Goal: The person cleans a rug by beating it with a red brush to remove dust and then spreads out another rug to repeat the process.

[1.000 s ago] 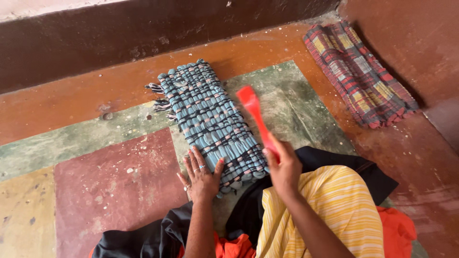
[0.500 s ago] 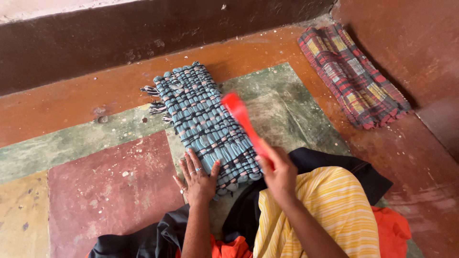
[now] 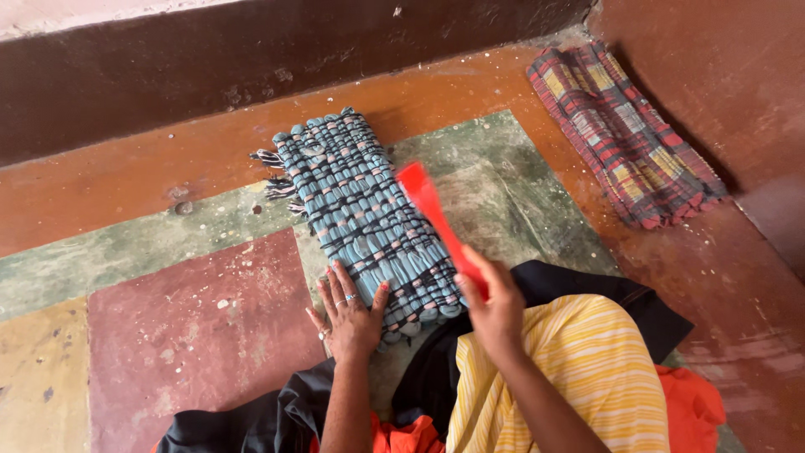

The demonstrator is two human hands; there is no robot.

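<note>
Red brush [image 3: 436, 220] has shifted slightly right and nearer since the earlier frame, right hand [image 3: 493, 304] clamped around its handle over the blue woven mat [image 3: 360, 214] (mat lies mid-floor, near the dark wall), left hand [image 3: 350, 312] flat, fingers spread, on its near-left corner.

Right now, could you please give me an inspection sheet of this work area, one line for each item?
Surface: painted floor in red, green and orange patches, with pale specks and crumbs.
Job's things: blue woven mat flat on the floor; red brush raised over it.
Clutter: plaid mat lying near the corner.
Grippers: left hand flat at the blue mat's near edge; right hand grips the brush handle.
Cables: nothing seen.
Surroundings: dark wall base behind.
</note>
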